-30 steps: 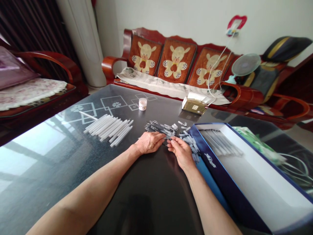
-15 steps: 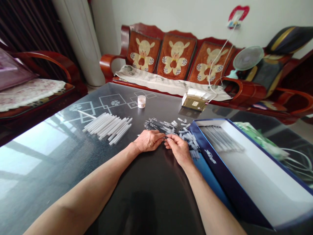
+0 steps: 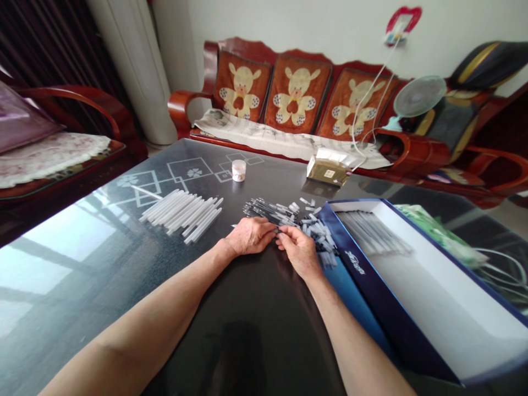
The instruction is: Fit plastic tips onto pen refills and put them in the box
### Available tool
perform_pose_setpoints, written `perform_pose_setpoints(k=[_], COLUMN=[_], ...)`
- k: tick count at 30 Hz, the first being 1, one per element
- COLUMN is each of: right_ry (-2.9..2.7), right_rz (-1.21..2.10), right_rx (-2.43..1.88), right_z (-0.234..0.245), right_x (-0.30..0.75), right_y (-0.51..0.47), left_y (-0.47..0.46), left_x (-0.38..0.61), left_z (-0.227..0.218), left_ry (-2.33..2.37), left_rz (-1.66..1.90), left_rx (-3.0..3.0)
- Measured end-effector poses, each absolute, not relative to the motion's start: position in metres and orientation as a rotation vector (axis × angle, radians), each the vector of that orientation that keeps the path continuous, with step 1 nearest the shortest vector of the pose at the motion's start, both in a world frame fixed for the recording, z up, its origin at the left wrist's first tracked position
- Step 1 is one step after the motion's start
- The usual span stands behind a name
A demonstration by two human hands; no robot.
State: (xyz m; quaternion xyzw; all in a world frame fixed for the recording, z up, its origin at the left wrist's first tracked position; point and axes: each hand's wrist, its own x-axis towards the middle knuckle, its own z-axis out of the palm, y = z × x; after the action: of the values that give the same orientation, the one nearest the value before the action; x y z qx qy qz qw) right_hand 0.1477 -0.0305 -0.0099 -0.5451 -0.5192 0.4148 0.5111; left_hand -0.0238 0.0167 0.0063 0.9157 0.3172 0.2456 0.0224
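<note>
My left hand [image 3: 252,235] is closed around a slim pen [image 3: 234,225], whose pale end pokes out at the wrist side. The fingers of my right hand [image 3: 297,246] pinch together at the pen's other end, where a small dark bit shows between the two hands. Most of the pen is hidden by my fingers. Just beyond my hands lies a heap of thin, dark-tipped pen refills [image 3: 266,210]. Clear pen caps [image 3: 319,228] are scattered beside my right hand. To the left, white pen barrels [image 3: 183,212] lie side by side in a loose row.
A long blue box [image 3: 437,297] with a white inside stands at the right, holding a row of clear pens [image 3: 373,234]. Behind it is a green-and-white plastic bag [image 3: 437,234]. A small round tub [image 3: 238,170] and a tissue pack [image 3: 329,168] stand farther back on the dark table [image 3: 124,264].
My hands stay in nearly the same place, fingertips together. The right fingers have shifted very slightly left; the piles and the box look unchanged.
</note>
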Motion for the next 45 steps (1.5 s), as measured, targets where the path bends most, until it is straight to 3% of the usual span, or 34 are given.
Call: perform_pose_setpoints(k=[10,45], right_ry=[-1.405,-1.531], right_rz=[0.809,0.715], right_rx=[-1.528,-1.510], right_z=[0.009,0.001], right_x=[0.143,0.146], right_y=[-0.035,-0.034], left_y=[0.015,0.016], left_x=[-0.024,-0.025], left_z=[0.010,0.010], left_ry=[0.947,0.870], left_rz=[0.774,0.787], left_rx=[2.855,2.873])
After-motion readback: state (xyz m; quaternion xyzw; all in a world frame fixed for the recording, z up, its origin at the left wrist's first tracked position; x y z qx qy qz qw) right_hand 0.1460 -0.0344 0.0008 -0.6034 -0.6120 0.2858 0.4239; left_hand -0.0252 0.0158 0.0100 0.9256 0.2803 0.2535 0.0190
